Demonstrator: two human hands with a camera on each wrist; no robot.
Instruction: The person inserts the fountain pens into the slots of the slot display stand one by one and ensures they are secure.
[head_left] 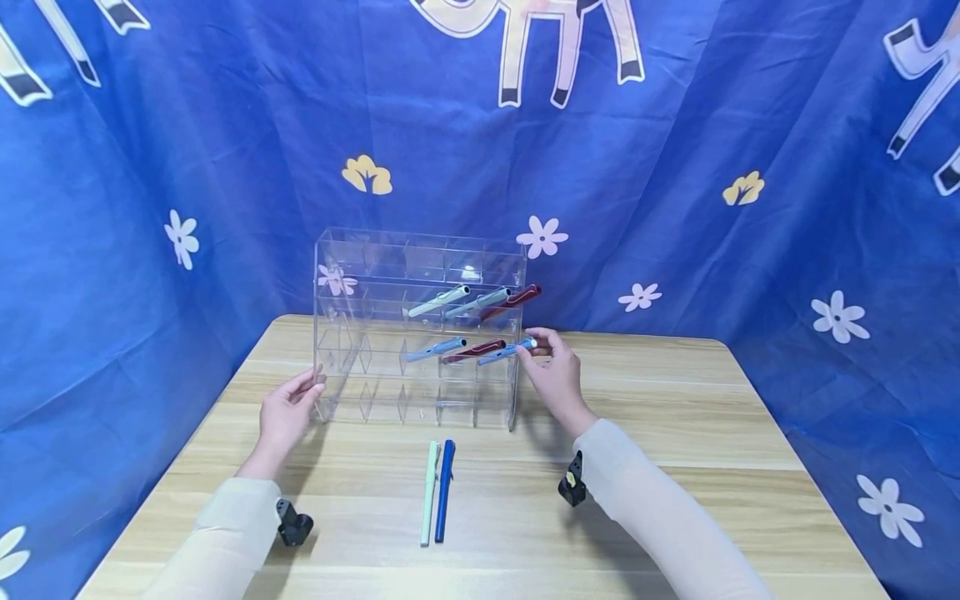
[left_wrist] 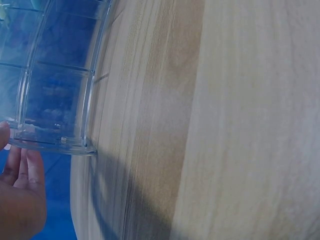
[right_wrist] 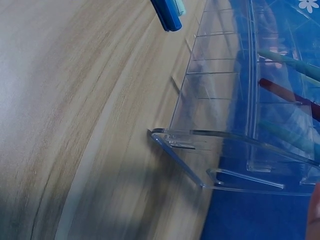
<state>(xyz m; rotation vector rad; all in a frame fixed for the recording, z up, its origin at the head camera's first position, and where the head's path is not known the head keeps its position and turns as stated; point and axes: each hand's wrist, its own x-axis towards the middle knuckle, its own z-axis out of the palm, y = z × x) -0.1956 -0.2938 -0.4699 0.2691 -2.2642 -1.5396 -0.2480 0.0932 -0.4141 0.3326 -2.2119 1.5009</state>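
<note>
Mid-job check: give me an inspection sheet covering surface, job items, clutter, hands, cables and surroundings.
Surface: wood-grain table, shadows near the forearms.
Job items: transparent rack stands upright, holding five pens besides the one in hand; a pale green pen and a dark blue pen lie in front.
Clutter: nothing seen.
Left hand: grips the rack's left side.
Right hand: pinches the light blue pen rightmost in the lower pen row.
Cables: nothing seen.
Surroundings: patterned blue cloth behind and on both sides.

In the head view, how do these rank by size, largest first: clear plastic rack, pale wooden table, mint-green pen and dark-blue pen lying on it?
Table
Rack
Mint-green pen and dark-blue pen: they look alike, so unranked.
</note>
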